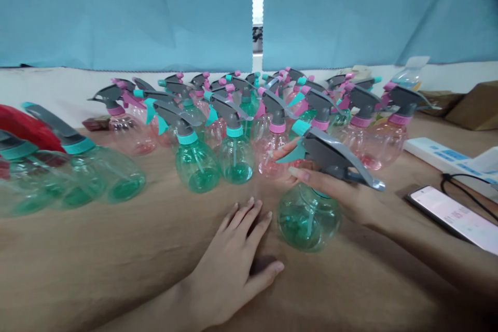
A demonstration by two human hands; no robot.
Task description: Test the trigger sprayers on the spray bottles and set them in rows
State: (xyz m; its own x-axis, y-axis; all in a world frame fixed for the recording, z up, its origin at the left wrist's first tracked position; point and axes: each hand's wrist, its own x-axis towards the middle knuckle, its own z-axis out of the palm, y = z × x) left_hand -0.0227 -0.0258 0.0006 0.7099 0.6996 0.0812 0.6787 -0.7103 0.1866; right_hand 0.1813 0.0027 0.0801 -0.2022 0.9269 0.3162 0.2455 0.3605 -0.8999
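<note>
Around the neck of a green spray bottle with a grey and turquoise trigger head, my right hand has its fingers wrapped. The bottle is upright, slightly tilted, at the right of centre. My left hand lies palm down on the brown table, fingers spread, holding nothing, to the left of that bottle. Behind both hands stand two more green bottles and a pink bottle, each with a trigger head.
Several pink and green spray bottles crowd the back. More green bottles stand at the left by a red object. A lit phone, a white power strip, a black cable and a brown box lie at the right.
</note>
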